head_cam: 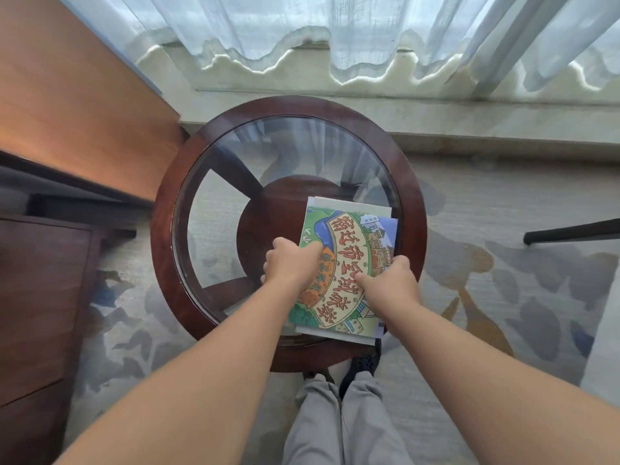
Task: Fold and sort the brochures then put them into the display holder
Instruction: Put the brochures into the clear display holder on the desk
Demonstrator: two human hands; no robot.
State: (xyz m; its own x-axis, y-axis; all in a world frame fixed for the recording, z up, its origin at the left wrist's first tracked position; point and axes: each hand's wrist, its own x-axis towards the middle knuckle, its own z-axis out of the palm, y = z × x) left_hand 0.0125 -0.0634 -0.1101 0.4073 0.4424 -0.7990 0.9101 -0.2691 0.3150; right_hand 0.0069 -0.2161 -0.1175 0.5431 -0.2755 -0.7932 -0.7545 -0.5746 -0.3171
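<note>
Brochure [349, 263] sits atop a white paper stack [349, 204] on the near right of the round glass-top table [161, 229], dark wood rim. I see the left hand [292, 263] gripping its left edge, thumb on the cover. The right hand [391, 283] grips the right edge the same way. 2 bare forearms reach forward. Glossy cartoon-map cover with red Chinese characters on a cream banner.
</note>
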